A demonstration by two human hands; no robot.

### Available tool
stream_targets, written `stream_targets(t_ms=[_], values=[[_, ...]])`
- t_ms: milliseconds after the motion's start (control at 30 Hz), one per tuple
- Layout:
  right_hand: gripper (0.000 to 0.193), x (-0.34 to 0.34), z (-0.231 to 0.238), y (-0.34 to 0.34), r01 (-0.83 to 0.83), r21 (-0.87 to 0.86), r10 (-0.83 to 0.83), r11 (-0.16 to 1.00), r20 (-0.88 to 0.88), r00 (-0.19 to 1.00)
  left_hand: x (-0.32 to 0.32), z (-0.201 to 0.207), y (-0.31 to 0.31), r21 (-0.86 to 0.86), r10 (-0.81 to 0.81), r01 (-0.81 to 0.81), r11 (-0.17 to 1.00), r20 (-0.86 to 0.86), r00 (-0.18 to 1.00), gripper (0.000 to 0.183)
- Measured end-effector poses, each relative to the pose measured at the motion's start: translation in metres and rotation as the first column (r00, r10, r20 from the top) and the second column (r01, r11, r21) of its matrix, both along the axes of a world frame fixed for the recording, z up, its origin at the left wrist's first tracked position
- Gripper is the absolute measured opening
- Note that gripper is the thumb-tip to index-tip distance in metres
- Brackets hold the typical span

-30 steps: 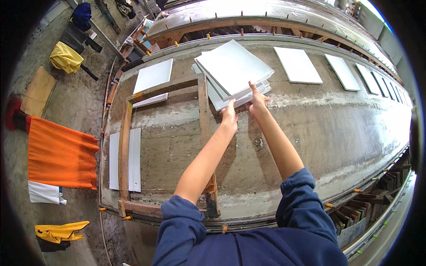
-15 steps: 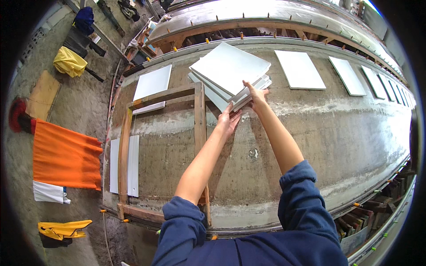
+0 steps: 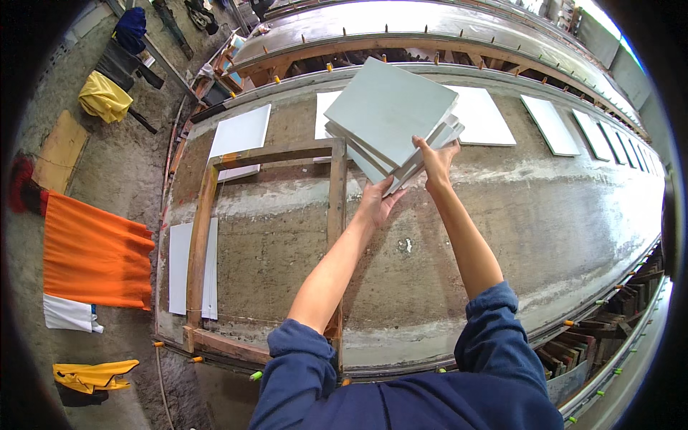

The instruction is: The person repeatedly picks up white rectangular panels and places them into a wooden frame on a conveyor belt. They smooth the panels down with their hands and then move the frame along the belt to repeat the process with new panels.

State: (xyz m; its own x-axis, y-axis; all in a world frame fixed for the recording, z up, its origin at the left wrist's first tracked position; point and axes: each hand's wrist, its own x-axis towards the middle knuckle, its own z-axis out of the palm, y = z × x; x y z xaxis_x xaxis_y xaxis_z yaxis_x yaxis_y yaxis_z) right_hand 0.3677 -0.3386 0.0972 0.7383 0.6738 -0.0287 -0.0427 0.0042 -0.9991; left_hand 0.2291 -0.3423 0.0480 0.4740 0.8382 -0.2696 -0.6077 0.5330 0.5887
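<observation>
Between my two hands is a loose stack of flat white boards (image 3: pixel 393 107), tilted above the long table (image 3: pixel 444 236), its layers fanned out of line. My left hand (image 3: pixel 378 204) is closed on the near corner, thumb up along the edge. Round the right-hand edges, my right hand (image 3: pixel 438 161) grips with its thumb over the rim; its other fingers are partly hidden. Just left of the stack a wooden frame (image 3: pixel 337 201) rests on the table. Behind the stack, one white board (image 3: pixel 328 107) lies partly covered, and another (image 3: pixel 484 118) lies to the right.
More white boards (image 3: pixel 550 125) lie in a row toward the far right. At the left are a board (image 3: pixel 244 132) and white pieces under the frame (image 3: pixel 180 269). Orange cloth (image 3: pixel 97 251) hangs left of the table. Small pegs (image 3: pixel 571 323) line the table's edges.
Both hands have moved slightly right with the stack, raising and tilting it. A board behind it now shows on the left. The whole view has shifted a little.
</observation>
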Motion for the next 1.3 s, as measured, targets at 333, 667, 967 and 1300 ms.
stream_targets(t_ms=[333, 667, 967, 1300], values=[[0.106, 0.042, 0.04, -0.061, 0.221, 0.307, -0.209, 0.926, -0.071, 0.975, 0.039, 0.06, -0.041, 0.149, -0.239, 0.248, 0.957, -0.074, 0.968, 0.044], [0.105, -0.03, 0.101, -0.119, 0.018, 0.432, 0.11, 0.902, -0.27, 0.957, -0.063, 0.141, -0.081, 0.308, -0.252, 0.301, 0.903, -0.188, 0.949, 0.076], [0.09, -0.245, 0.137, -0.092, -0.495, 0.503, 0.585, 0.708, -0.027, 0.81, -0.283, 0.148, -0.065, 0.289, 0.587, -0.55, 0.784, -0.057, 0.807, 0.1], [0.056, -0.497, 0.101, 0.046, -0.888, 0.056, 0.885, 0.457, -0.129, 0.448, -0.642, 0.097, -0.06, 0.245, 0.853, -0.825, 0.509, -0.021, 0.521, 0.062]])
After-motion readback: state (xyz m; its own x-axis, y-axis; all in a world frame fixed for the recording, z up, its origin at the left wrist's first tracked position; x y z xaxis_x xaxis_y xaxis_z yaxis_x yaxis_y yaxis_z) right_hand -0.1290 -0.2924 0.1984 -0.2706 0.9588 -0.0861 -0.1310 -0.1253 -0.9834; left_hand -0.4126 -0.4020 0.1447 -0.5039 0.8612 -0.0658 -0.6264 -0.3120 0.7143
